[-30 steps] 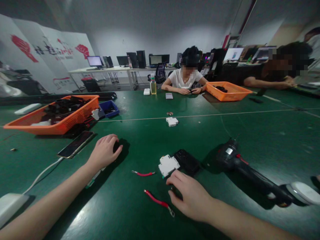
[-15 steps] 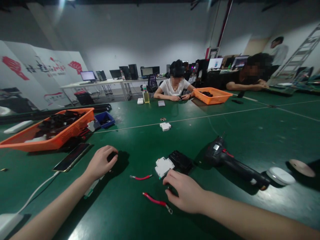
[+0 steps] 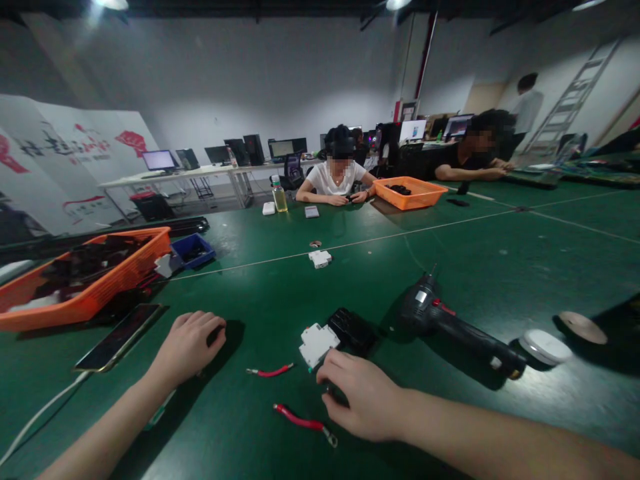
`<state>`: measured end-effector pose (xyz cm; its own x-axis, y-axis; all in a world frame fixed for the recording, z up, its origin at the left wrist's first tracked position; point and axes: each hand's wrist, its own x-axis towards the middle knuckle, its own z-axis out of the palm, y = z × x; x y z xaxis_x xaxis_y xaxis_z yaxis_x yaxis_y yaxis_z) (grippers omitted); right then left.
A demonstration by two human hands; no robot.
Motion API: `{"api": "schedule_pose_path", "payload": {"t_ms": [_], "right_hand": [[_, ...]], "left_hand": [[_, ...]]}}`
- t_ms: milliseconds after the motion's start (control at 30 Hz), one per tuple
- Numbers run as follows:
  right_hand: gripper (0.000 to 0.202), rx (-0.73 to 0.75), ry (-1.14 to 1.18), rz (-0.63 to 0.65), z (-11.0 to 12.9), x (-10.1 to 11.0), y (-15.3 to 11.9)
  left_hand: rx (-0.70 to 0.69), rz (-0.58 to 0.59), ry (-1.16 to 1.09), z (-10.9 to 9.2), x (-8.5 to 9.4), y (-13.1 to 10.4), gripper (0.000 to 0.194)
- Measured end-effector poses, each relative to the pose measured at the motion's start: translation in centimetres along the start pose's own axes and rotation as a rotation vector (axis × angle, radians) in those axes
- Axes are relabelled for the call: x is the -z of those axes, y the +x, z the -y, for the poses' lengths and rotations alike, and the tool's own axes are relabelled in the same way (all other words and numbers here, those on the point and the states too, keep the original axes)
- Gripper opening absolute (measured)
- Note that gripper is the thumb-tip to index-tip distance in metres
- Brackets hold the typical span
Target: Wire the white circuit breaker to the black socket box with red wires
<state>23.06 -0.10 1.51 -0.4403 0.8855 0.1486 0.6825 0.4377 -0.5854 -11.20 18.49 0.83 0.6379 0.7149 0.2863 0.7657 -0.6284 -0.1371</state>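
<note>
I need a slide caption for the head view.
Two red cables lie between the left hand and right hand on a green table, a power drill farther right.

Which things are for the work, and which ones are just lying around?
Probably for the work, around the right hand:
white module
black block
upper red wire
lower red wire
power tool, perhaps

Probably just lying around:
phone
bottle

The room around me is dim, lit by ceiling lamps (image 3: 399,4) that flare white. My left hand (image 3: 194,345) casts a dark shadow rightward. Glare whitens the table (image 3: 583,403) near right; far screens (image 3: 159,160) look soft, and the edges stretch.
</note>
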Motion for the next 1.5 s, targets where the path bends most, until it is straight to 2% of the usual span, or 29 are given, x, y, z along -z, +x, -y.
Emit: {"api": "schedule_pose_path", "payload": {"t_ms": [200, 500, 900, 1500], "right_hand": [[0.019, -0.002, 0.017, -0.006, -0.05, -0.24, -0.01], [0.019, -0.009, -0.001, -0.010, 0.17, -0.15, -0.02], [0.019, -0.004, -0.009, -0.002, 0.15, -0.09, -0.02], [0.019, 0.010, -0.034, -0.008, 0.29, -0.09, -0.09]], "left_hand": [[-0.046, -0.012, -0.022, -0.01, 0.13, 0.14, 0.023], [-0.007, 0.022, -0.053, -0.40, 0.63, 0.21, 0.023], [0.061, -0.003, -0.046, -0.05, 0.03, 0.13, 0.023], [0.041, 0.041, -0.035, -0.16, 0.45, -0.04, 0.026]]}}
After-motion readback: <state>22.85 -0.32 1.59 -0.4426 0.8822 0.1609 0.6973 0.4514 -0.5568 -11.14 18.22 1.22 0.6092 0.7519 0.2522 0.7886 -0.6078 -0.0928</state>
